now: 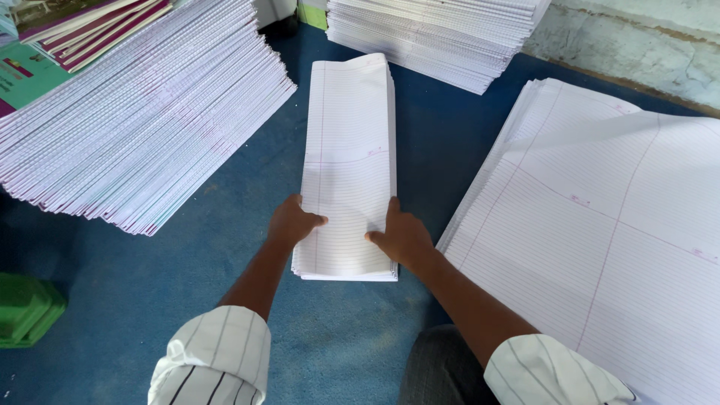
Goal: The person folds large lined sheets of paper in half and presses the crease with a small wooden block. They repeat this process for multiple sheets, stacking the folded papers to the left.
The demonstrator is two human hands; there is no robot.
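A long narrow stack of folded white ruled paper (349, 150) lies on the blue floor covering (150, 277) in front of me. My left hand (292, 223) grips its left edge near the close end, thumb on top. On the right edge, my right hand (401, 236) holds the same stack, with its thumb pressed on the top sheet. Both hands clasp the stack from the sides.
A tall slanted pile of folded ruled sheets (142, 120) fills the left. A broad stack of large unfolded ruled sheets (600, 225) lies at the right. Another pile (435, 37) sits at the back. A green object (26, 307) is at far left; coloured covers (90, 30) at top left.
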